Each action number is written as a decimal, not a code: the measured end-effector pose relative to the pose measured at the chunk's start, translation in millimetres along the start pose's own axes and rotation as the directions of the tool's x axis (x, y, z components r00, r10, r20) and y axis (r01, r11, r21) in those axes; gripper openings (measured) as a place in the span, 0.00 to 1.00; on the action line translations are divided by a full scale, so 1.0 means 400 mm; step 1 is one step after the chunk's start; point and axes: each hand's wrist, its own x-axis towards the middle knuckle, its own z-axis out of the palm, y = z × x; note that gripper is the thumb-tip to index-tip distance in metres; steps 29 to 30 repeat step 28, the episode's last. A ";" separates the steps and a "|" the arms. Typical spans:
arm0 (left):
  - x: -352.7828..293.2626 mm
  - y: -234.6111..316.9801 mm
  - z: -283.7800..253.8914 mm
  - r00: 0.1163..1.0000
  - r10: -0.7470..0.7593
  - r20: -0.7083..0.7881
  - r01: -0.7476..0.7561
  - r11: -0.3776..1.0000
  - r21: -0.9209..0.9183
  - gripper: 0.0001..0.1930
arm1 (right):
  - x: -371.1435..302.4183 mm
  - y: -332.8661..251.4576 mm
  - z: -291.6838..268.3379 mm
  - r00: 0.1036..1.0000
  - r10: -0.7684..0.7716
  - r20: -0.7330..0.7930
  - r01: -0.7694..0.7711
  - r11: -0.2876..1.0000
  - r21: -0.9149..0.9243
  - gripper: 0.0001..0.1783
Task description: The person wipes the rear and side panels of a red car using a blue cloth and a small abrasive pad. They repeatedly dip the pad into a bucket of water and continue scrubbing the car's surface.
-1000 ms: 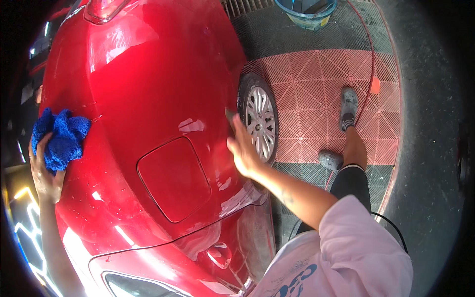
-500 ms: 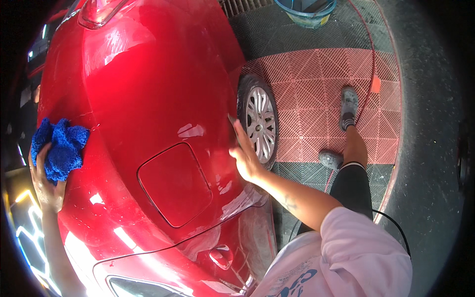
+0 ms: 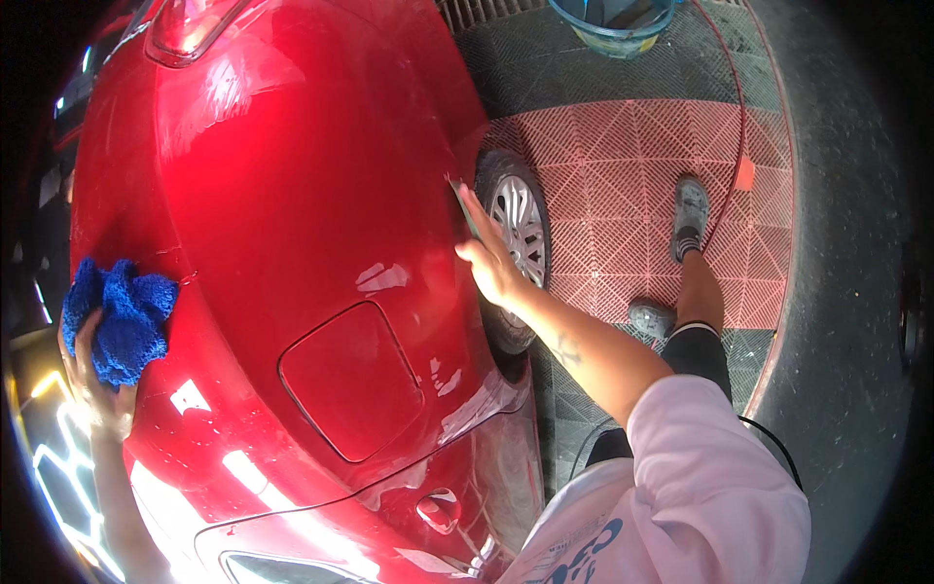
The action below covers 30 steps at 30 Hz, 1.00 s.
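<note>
A red car body fills the left half of the view. At its far left, my left hand grips a bunched blue microfibre cloth that rests against the glossy paint. On the side nearer me, my right hand lies along the panel above the rear wheel. A thin, flat greyish pad sits between its fingers and the paint; most of it is hidden and I cannot make out its kind. The closed fuel flap lies between my two hands.
A blue bucket with dark things in it stands at the far end of the red and grey grid floor tiles. A red hose runs along the tiles near my shoes. The door handle is close to my body.
My right hand has slid farther away along the panel above the wheel. The left hand and the blue cloth stay at about the same place on the car while the view shifts slightly.
</note>
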 end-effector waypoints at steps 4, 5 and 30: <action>-0.004 0.023 -0.012 0.998 -0.045 0.047 0.046 0.999 -0.021 0.40 | -0.073 -0.026 0.000 0.993 0.073 0.093 -0.074 0.997 0.009 0.52; 0.000 0.024 -0.013 0.999 -0.034 0.039 0.034 0.999 -0.004 0.39 | -0.040 -0.029 0.005 0.992 0.109 0.064 -0.109 0.994 -0.001 0.52; 0.023 0.027 -0.009 0.999 0.029 -0.017 -0.029 0.999 -0.019 0.36 | -0.086 -0.032 0.067 0.989 0.133 0.062 -0.139 0.984 0.114 0.53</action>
